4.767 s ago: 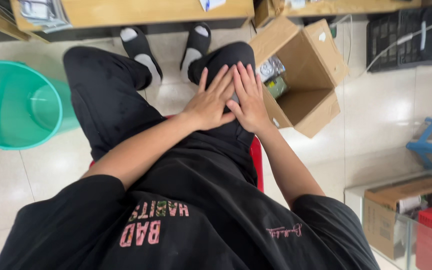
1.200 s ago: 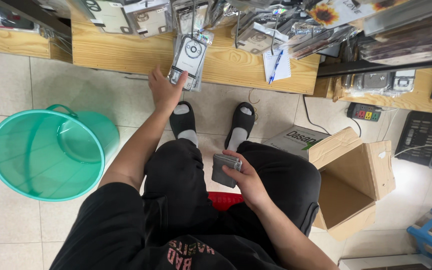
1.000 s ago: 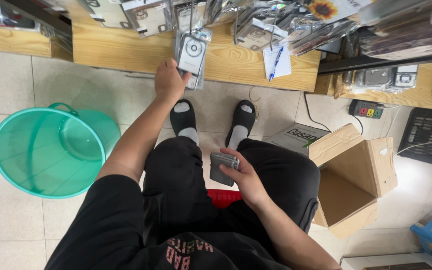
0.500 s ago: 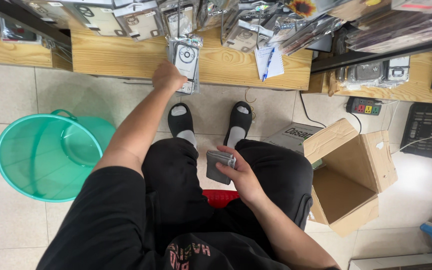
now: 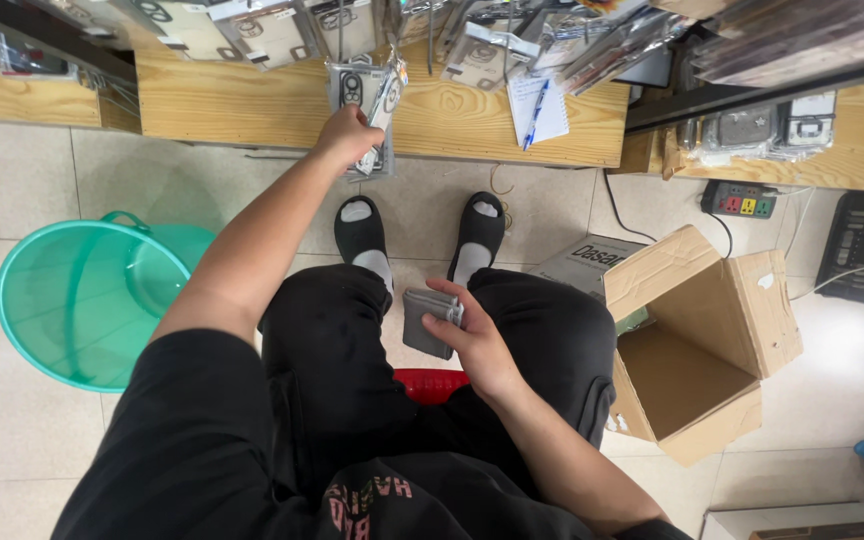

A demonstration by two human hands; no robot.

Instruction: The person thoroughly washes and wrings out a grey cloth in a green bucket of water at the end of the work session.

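Left hand [image 5: 344, 133]: raised to the wooden shelf edge [image 5: 252, 105], fingers closed around a clear packaged item [image 5: 370, 98] hanging above the knuckles.
Right hand [image 5: 474, 338]: low between the knees, fingers wrapped on a stack of grey flat cases [image 5: 429, 321].
Green bucket [image 5: 72, 300]: well left of both hands.
Open cardboard box [image 5: 697, 345]: right of the right hand.

Tiled floor [image 5: 42, 480] carries green bucket [image 5: 82, 300], cardboard box [image 5: 697, 340].
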